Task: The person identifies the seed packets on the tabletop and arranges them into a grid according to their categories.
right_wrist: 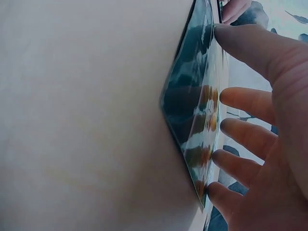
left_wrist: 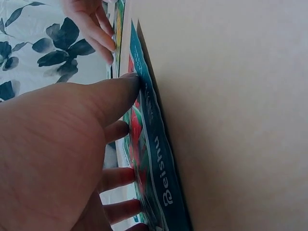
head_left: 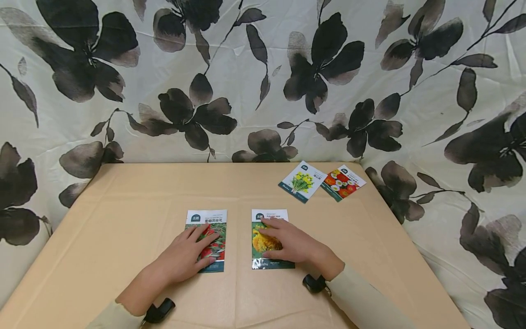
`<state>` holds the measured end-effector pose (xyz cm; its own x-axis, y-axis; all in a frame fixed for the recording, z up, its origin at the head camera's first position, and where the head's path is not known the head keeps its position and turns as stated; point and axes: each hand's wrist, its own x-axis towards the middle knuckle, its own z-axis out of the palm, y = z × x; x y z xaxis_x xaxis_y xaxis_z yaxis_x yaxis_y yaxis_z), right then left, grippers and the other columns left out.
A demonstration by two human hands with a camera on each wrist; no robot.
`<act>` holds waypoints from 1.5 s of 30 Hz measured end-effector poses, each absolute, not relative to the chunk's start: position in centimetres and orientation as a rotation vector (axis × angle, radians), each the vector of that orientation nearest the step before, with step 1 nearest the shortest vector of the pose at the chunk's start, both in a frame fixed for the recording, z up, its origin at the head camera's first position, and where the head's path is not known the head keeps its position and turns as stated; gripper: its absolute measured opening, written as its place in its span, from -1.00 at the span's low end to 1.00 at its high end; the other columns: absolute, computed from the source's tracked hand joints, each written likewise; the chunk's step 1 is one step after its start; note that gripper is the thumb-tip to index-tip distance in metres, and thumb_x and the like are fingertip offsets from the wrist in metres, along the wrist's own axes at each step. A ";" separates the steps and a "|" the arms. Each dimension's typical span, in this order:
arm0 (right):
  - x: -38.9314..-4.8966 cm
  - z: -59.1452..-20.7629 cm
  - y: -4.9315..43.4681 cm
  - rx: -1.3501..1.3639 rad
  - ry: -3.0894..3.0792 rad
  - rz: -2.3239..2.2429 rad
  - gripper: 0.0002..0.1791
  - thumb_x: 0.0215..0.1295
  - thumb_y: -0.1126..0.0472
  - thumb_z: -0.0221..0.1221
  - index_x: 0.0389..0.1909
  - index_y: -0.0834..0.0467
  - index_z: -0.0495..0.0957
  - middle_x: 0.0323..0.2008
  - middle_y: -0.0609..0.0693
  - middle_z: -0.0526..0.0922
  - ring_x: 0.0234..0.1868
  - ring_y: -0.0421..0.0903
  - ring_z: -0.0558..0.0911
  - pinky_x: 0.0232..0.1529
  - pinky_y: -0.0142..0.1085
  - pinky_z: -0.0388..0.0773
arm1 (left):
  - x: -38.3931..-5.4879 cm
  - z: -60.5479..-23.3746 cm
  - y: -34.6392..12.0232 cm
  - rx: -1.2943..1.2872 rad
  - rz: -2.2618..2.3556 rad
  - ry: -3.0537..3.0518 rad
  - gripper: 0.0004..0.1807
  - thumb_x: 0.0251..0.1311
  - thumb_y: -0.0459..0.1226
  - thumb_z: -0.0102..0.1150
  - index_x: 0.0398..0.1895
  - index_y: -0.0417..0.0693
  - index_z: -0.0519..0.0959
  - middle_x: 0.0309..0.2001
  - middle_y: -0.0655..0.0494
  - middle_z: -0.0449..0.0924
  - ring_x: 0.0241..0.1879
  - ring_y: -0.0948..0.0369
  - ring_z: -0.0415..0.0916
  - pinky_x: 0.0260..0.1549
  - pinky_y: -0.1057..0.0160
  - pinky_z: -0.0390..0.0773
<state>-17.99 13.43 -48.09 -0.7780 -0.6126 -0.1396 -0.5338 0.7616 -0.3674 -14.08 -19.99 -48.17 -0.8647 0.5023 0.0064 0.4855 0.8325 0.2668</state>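
Two seed packets lie side by side near the middle of the table. On the left one, a packet with red flowers, my left hand rests with its fingers spread. Its fingertips and thumb touch the packet's face in the left wrist view, where the dark "Beishu" strip shows. My right hand lies over the packet with yellow flowers, fingers extended. In the right wrist view, the fingertips touch the glossy packet along its surface. Both hands partly cover the pictures.
At the table's back right, a packet with a yellow-flowered plant overlaps one with red and white flowers. A beige cover lies on the table. Behind its far edge hangs a white cloth with dark flowers.
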 end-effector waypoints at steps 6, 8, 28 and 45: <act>-18.0 -48.1 13.4 -0.895 2.708 -0.448 -0.21 0.29 -0.30 0.28 0.48 -0.09 0.41 0.61 -0.08 0.19 0.63 0.04 0.16 0.51 0.00 0.31 | -14.1 -48.1 -20.0 0.807 0.403 2.948 -0.33 0.31 0.06 0.30 0.44 0.09 0.46 0.49 -0.17 0.30 0.42 -0.31 0.26 0.32 -0.33 0.35; -18.0 -48.0 13.4 -0.896 2.708 -0.447 -0.22 0.29 -0.30 0.28 0.48 -0.08 0.42 0.60 -0.08 0.19 0.62 0.04 0.16 0.51 -0.01 0.31 | -14.1 -48.1 -20.0 0.805 0.406 2.947 -0.33 0.31 0.06 0.30 0.44 0.09 0.46 0.49 -0.17 0.30 0.42 -0.30 0.26 0.32 -0.33 0.36; -18.1 -48.0 14.0 -0.898 2.719 -0.454 -0.26 0.31 -0.25 0.30 0.46 -0.09 0.44 0.60 -0.11 0.18 0.63 0.00 0.15 0.51 -0.08 0.33 | -13.9 -48.5 -20.0 0.808 0.406 2.977 -0.34 0.31 0.08 0.29 0.43 0.09 0.47 0.48 -0.16 0.31 0.42 -0.30 0.27 0.33 -0.32 0.36; -18.1 -47.9 15.3 -0.790 2.733 -0.592 -0.32 0.34 -0.24 0.28 0.42 -0.09 0.48 0.60 -0.10 0.20 0.64 0.04 0.13 0.52 0.01 0.30 | -13.8 -49.2 -20.1 0.818 0.395 3.008 -0.32 0.32 0.09 0.27 0.45 0.08 0.45 0.49 -0.18 0.32 0.43 -0.28 0.27 0.39 -0.24 0.35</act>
